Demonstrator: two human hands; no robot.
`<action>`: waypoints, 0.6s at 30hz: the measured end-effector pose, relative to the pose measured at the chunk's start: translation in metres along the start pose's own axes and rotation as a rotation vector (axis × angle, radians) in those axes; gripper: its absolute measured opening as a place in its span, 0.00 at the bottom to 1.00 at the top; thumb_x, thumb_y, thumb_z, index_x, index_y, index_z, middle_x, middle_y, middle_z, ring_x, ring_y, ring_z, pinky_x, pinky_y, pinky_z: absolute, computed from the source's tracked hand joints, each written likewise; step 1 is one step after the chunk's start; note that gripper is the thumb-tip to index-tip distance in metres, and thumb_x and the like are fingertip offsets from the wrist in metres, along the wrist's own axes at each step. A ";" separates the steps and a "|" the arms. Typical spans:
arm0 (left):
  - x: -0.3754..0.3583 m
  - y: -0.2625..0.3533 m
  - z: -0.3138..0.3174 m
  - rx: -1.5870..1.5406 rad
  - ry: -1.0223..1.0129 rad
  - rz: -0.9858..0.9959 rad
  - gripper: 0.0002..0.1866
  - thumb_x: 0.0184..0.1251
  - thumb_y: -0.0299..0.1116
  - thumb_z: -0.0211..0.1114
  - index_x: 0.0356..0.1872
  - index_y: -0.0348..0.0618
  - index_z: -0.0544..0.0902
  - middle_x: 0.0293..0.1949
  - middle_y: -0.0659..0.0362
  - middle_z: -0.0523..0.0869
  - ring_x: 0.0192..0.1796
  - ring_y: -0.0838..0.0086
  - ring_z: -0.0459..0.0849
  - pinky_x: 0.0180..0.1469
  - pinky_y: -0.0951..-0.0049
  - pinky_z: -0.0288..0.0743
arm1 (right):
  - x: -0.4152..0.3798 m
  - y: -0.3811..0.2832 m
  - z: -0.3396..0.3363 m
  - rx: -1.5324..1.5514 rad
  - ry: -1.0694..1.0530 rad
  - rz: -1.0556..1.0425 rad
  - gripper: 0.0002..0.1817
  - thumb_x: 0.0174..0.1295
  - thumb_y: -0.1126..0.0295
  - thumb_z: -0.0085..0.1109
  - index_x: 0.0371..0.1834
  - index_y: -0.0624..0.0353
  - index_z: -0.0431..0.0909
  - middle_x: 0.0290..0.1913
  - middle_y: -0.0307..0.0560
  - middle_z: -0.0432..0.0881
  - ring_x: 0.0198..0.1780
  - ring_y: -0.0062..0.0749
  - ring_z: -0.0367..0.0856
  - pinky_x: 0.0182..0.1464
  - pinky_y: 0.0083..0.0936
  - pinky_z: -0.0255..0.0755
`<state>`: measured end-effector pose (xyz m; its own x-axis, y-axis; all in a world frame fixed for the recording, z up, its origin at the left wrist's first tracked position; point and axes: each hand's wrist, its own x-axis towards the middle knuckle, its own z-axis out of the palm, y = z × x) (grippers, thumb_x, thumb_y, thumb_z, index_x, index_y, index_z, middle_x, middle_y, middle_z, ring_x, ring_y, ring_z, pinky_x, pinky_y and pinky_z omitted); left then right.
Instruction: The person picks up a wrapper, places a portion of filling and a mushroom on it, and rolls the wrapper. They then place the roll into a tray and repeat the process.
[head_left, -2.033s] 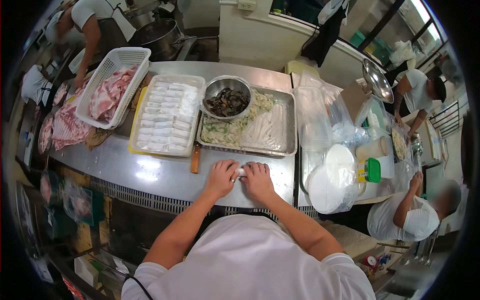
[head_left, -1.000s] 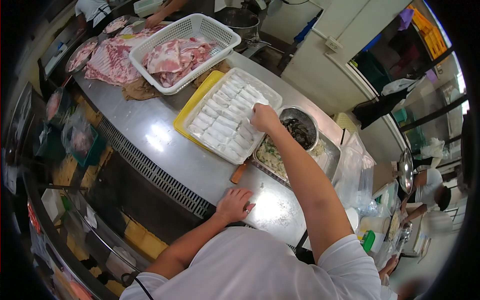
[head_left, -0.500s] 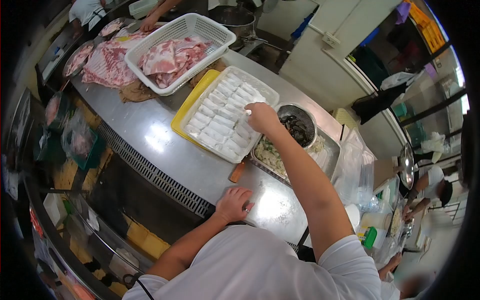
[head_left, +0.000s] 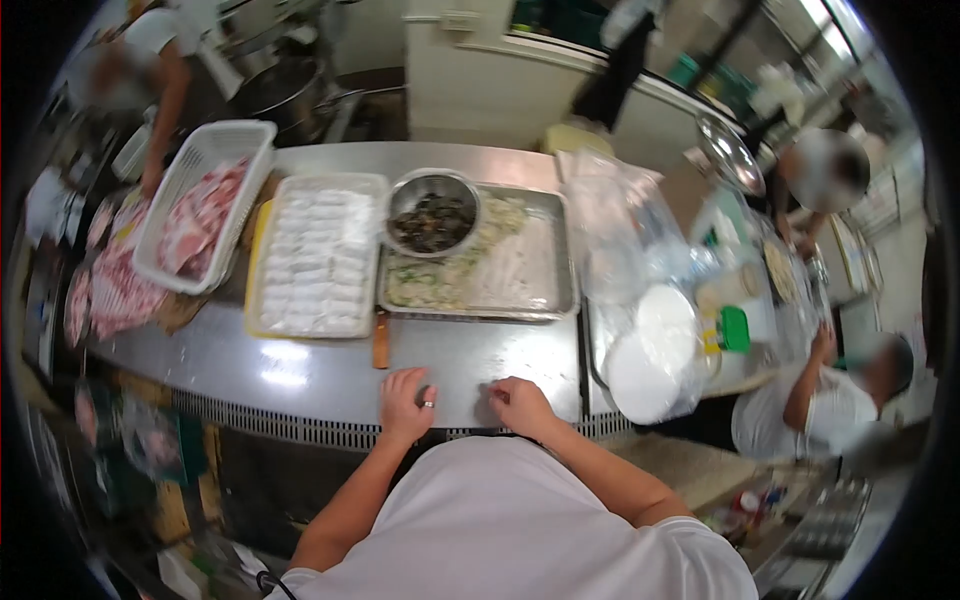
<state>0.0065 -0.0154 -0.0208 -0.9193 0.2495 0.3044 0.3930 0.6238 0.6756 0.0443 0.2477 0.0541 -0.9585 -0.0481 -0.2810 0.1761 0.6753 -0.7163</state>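
My left hand [head_left: 404, 407] rests at the table's front edge with its fingers loosely stretched, a ring on one, holding nothing. Beside it, my right hand [head_left: 522, 406] is closed, fingers curled in, with nothing showing in them. A wooden handle [head_left: 380, 343] lies just beyond my left hand. White wrapped rolls [head_left: 316, 252] fill a pale plastic tray [head_left: 377, 200] in tight rows. To its right stands a metal pan [head_left: 562, 309] partly filled with a pale, green-flecked mixture [head_left: 428, 283]. On it sits a steel bowl [head_left: 474, 228] of dark, blackish pieces [head_left: 433, 222].
A white basket [head_left: 150, 252] of raw meat and a large meat slab [head_left: 118, 285] lie at the left. Plastic bags [head_left: 610, 225] and white round lids [head_left: 640, 378] are on the right. Several people [head_left: 815, 415] stand nearby. A vent strip [head_left: 250, 418] lines the front edge.
My right hand has left the tray of rolls and come back to the front edge near my left hand. The camera view has turned to the right.
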 end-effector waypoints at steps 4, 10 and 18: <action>0.019 0.032 0.025 -0.152 -0.142 0.175 0.20 0.69 0.32 0.75 0.60 0.40 0.87 0.56 0.49 0.90 0.59 0.48 0.85 0.65 0.49 0.78 | -0.039 0.021 -0.004 0.080 0.128 0.097 0.16 0.69 0.69 0.70 0.57 0.63 0.93 0.50 0.61 0.93 0.49 0.53 0.93 0.56 0.41 0.86; 0.050 0.107 0.070 -0.342 -0.327 0.364 0.18 0.69 0.30 0.76 0.58 0.39 0.88 0.52 0.48 0.91 0.55 0.48 0.87 0.61 0.52 0.81 | -0.077 0.044 -0.050 -0.234 0.652 0.092 0.21 0.61 0.76 0.72 0.59 0.61 0.88 0.61 0.56 0.85 0.61 0.57 0.85 0.62 0.47 0.83; 0.034 0.102 0.075 -0.328 -0.422 0.294 0.18 0.69 0.27 0.75 0.59 0.37 0.87 0.52 0.47 0.91 0.56 0.47 0.87 0.62 0.53 0.81 | -0.133 0.134 -0.094 -0.643 0.720 0.353 0.28 0.58 0.81 0.66 0.65 0.68 0.82 0.70 0.64 0.79 0.69 0.64 0.77 0.70 0.53 0.76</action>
<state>0.0141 0.1125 0.0084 -0.6739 0.6905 0.2627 0.5560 0.2400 0.7958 0.1744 0.4139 0.0557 -0.8198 0.5395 0.1919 0.5237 0.8420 -0.1296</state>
